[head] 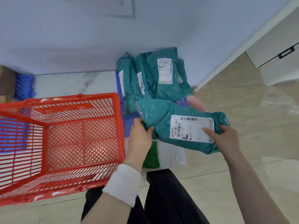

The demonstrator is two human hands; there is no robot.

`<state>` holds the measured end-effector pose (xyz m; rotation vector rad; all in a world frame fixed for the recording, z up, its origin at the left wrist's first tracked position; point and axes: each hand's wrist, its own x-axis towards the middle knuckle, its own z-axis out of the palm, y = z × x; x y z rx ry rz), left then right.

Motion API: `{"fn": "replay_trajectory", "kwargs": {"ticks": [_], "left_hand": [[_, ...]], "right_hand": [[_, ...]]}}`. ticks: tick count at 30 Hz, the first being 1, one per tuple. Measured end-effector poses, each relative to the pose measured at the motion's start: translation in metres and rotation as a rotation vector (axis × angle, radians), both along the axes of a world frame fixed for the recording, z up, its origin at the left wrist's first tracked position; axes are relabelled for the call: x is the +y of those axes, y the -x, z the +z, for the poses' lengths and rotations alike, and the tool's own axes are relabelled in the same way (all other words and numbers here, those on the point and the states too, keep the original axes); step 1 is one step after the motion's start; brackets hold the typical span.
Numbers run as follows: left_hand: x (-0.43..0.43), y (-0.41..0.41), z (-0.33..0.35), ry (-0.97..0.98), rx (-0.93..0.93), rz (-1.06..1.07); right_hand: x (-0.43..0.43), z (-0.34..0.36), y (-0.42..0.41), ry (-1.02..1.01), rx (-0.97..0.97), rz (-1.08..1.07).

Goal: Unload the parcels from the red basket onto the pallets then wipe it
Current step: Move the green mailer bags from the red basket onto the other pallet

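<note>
A teal parcel [161,117] with a white barcode label hangs in front of me, held at both ends. My left hand [140,135] grips its left end and my right hand [224,138] pinches its right end by the label. Behind it, several teal parcels [165,88] lie piled on a blue pallet [182,102] against the wall. The red basket [64,143] stands at the left on the floor, and nothing lies in it. A white band wraps my left wrist.
A second blue pallet [24,88] with a brown box [6,81] sits at the far left. A green and white packet [161,156] lies on the floor under the held parcel. White drawers [275,50] stand at the right. My dark trouser legs fill the bottom centre.
</note>
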<state>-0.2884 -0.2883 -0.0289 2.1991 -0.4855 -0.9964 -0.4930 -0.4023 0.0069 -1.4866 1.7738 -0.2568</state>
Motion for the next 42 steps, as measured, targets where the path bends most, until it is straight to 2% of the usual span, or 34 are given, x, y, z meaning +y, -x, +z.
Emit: {"fn": "replay_trajectory", "kwargs": {"ticks": [3, 7, 13, 17, 21, 27, 30, 33, 35, 39, 42], "left_hand": [[-0.022, 0.029, -0.027, -0.098, 0.051, 0.029], [-0.039, 0.029, -0.072, -0.159, 0.094, 0.172], [-0.061, 0.014, -0.159, -0.28, 0.06, 0.324], [-0.066, 0.009, -0.189, -0.292, -0.017, 0.371], [-0.071, -0.001, -0.203, -0.272, -0.049, 0.381], [-0.071, -0.004, -0.199, -0.157, -0.096, 0.493], [-0.056, 0.006, -0.189, -0.072, -0.132, 0.541], [-0.026, 0.027, -0.182, -0.085, -0.15, 0.507], [-0.002, 0.045, -0.184, -0.151, -0.123, 0.43], [0.048, 0.069, -0.205, -0.368, -0.055, 0.378], [0.071, 0.075, -0.234, -0.461, 0.016, 0.312]], "right_hand": [[-0.034, -0.027, 0.02, -0.083, 0.022, 0.041], [-0.072, -0.081, 0.013, -0.166, 0.035, 0.103], [-0.104, -0.183, -0.019, -0.195, 0.048, 0.083], [-0.109, -0.222, -0.031, -0.171, 0.037, 0.052], [-0.117, -0.235, -0.049, -0.099, 0.043, 0.047], [-0.115, -0.233, -0.06, -0.006, 0.113, 0.167], [-0.09, -0.216, -0.054, 0.153, 0.106, 0.166], [-0.041, -0.199, -0.043, 0.27, 0.022, 0.154], [0.0, -0.2, -0.035, 0.192, -0.009, 0.169], [0.079, -0.228, -0.02, -0.191, 0.029, 0.216], [0.117, -0.263, -0.021, -0.311, 0.085, 0.227]]}}
